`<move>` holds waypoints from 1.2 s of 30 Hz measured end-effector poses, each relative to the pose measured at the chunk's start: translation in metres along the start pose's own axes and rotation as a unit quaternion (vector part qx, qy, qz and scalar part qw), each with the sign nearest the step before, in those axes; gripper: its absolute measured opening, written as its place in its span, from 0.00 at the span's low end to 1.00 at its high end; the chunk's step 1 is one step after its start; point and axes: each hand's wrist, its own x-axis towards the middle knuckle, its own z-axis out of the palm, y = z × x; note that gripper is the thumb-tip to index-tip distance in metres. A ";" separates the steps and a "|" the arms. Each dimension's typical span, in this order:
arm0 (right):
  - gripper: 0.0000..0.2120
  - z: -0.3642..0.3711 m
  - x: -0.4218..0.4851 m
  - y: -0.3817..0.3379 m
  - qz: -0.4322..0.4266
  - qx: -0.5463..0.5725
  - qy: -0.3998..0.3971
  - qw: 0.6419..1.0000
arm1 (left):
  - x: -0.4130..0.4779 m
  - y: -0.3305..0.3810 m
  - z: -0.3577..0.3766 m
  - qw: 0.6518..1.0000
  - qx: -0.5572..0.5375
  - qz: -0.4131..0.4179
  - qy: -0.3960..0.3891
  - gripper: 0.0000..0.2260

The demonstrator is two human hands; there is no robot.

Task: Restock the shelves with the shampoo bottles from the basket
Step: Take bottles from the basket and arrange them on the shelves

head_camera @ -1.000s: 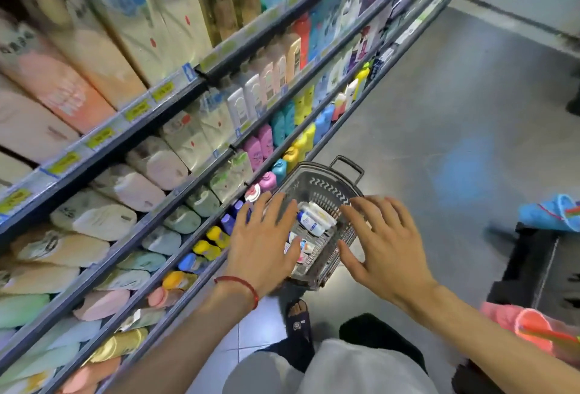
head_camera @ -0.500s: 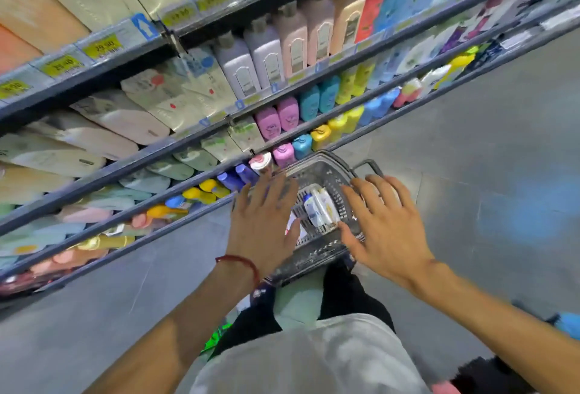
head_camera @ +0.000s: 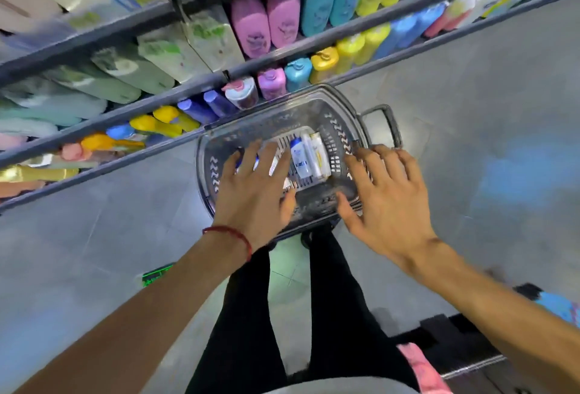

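Both hands, left hand [head_camera: 254, 186] and right hand [head_camera: 387, 193], spread empty above the grey basket [head_camera: 342, 117] holding white shampoo bottles [head_camera: 309, 155].

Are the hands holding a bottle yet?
No. Both the left hand and right hand are spread open over the basket, gripping nothing. The bottles still lie inside.

View has tipped further down since 1.0 s ago: basket [head_camera: 345, 130] now sits below both hands, close against the bottom shelf [head_camera: 103, 167]. Left hand [head_camera: 254, 193] and right hand [head_camera: 387, 202] have lowered over the basket, fingers [head_camera: 276, 158] spread, nothing grasped.
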 end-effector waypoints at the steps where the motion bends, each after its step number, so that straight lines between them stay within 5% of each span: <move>1: 0.27 0.017 0.003 -0.004 0.005 0.003 -0.004 1.000 | 0.005 -0.004 0.017 1.000 0.001 0.001 -0.005 0.27; 21: 0.20 0.381 0.103 0.004 0.126 0.048 -0.103 0.986 | 0.142 -0.044 0.369 0.995 -0.087 0.003 -0.047 0.23; 27: 0.25 0.483 0.146 0.029 0.237 0.184 -0.201 0.932 | 0.165 -0.045 0.425 0.992 -0.115 -0.014 -0.051 0.25; 36: 0.27 0.562 0.171 0.038 0.340 0.270 -0.229 0.871 | 0.182 -0.039 0.467 0.984 -0.157 -0.039 -0.075 0.26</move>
